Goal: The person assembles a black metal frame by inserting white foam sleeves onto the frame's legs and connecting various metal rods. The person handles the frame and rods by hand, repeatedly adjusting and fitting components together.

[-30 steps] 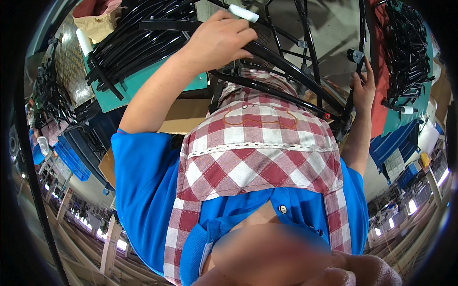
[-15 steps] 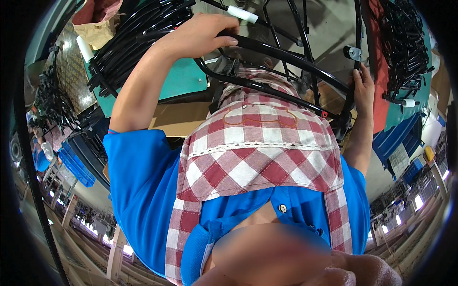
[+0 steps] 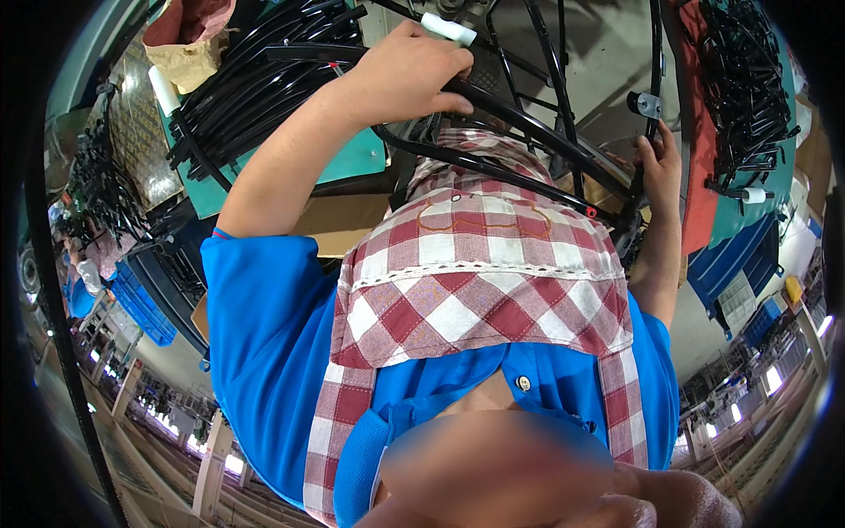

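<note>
My left hand [image 3: 414, 77] is closed over a long, glossy black tube [image 3: 537, 132], which slants down to the right across a black tubular frame [image 3: 563, 79]. The tube's other end [image 3: 304, 53] sticks out to the left past my wrist. Over on the right, my right hand [image 3: 662, 167] grips an upright black tube of the frame, just below a metal clamp bracket [image 3: 645, 105]. A curved lower tube [image 3: 484, 161] runs in front of my checked apron and bears a small red mark near its right end. White sleeves [image 3: 448, 29] cover a bar beyond my left hand.
A heap of black tubes [image 3: 264, 97] lies on a green surface [image 3: 348, 163] at the left, with an open paper bag [image 3: 189, 44] behind it. At the right, many small black parts [image 3: 746, 97] lie beside a red strip [image 3: 697, 176]. Blue crates [image 3: 735, 264] stand lower right.
My left hand has shifted to the right, and more of the tube shows left of it. The frame and clamp bracket have moved slightly; my right hand still grips there.
</note>
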